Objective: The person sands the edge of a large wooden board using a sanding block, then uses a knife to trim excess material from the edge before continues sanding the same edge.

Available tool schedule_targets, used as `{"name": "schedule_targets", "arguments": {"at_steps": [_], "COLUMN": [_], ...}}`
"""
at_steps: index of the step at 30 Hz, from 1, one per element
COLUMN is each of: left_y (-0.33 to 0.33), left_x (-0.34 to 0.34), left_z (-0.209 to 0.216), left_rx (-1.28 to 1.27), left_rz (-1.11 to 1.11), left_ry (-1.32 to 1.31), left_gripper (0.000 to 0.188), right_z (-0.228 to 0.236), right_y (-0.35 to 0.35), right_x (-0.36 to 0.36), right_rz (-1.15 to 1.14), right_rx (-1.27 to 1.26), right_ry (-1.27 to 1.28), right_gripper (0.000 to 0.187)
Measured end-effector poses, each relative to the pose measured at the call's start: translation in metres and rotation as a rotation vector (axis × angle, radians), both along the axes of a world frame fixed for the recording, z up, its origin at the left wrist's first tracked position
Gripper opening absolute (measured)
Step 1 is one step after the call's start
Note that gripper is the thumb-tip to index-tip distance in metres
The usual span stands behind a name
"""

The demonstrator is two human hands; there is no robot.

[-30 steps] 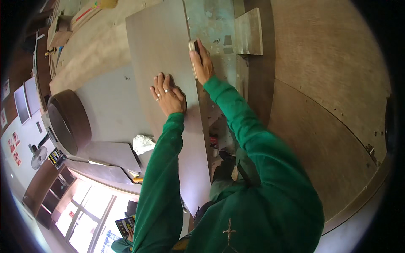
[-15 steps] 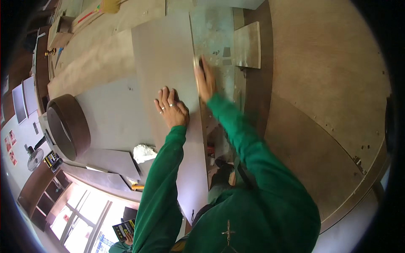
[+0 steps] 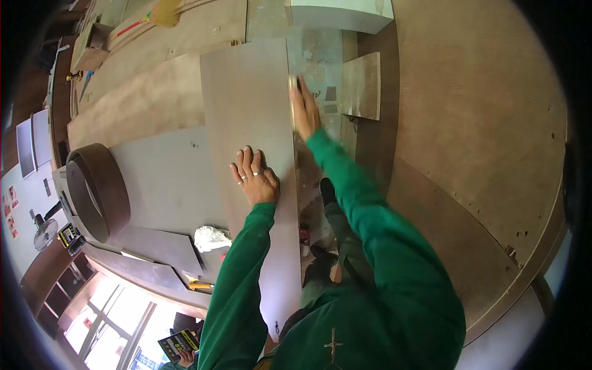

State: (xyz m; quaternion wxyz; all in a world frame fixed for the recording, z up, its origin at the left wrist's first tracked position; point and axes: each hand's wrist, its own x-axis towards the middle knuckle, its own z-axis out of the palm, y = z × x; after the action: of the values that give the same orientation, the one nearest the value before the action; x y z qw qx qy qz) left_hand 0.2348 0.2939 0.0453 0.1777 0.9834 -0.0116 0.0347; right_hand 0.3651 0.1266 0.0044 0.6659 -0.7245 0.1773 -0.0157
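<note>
A long, pale grey-brown board [image 3: 246, 92] lies lengthwise in front of me on a worktable. My left hand [image 3: 256, 180] rests flat on its top face with spread fingers, two of them wearing rings. At the board's right long edge, close to the far end, my right hand [image 3: 307, 114] grips a slim block [image 3: 293, 86] with a pale side and a dark part, pressed along that edge. The block's full shape is hidden by the fingers.
Left of the board stand a curved brown ring-shaped piece [image 3: 117, 191], a white crumpled wad [image 3: 211, 238] and a yellow-handled tool [image 3: 200, 285]. A large brown wooden panel [image 3: 475, 123] fills the right. Ahead are a small wooden block [image 3: 362, 86] and a broom [image 3: 163, 13]. Another person's hand [image 3: 186, 357] holds a dark package.
My right hand has slid with the block along the edge toward the board's far end. My left hand keeps its place on the board. The whole view has shifted a little.
</note>
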Motion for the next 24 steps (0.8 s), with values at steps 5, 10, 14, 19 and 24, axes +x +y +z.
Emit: {"name": "schedule_targets", "arguments": {"at_steps": [5, 10, 14, 19, 24], "left_y": [-0.002, -0.004, 0.003, -0.006, 0.000], "left_x": [0.003, 0.006, 0.003, 0.007, 0.005], "left_z": [0.004, 0.002, 0.000, 0.005, 0.000], "left_rx": [0.028, -0.021, 0.039, -0.005, 0.007], "left_rz": [-0.014, -0.034, 0.009, -0.028, -0.008], "left_ry": [0.019, 0.002, 0.013, 0.032, 0.021], "left_gripper": [0.057, 0.055, 0.054, 0.053, 0.054], "right_z": [0.015, 0.023, 0.008, 0.023, -0.004], "right_y": [-0.003, -0.031, 0.002, -0.036, -0.014], "right_x": [0.015, 0.108, 0.031, 0.105, 0.070], "right_rz": [-0.042, -0.018, -0.032, -0.010, 0.014], "right_rx": [-0.103, 0.058, 0.026, 0.062, 0.058], "right_ry": [0.020, -0.071, -0.039, -0.085, -0.064], "right_gripper": [0.085, 0.088, 0.088, 0.084, 0.086]}}
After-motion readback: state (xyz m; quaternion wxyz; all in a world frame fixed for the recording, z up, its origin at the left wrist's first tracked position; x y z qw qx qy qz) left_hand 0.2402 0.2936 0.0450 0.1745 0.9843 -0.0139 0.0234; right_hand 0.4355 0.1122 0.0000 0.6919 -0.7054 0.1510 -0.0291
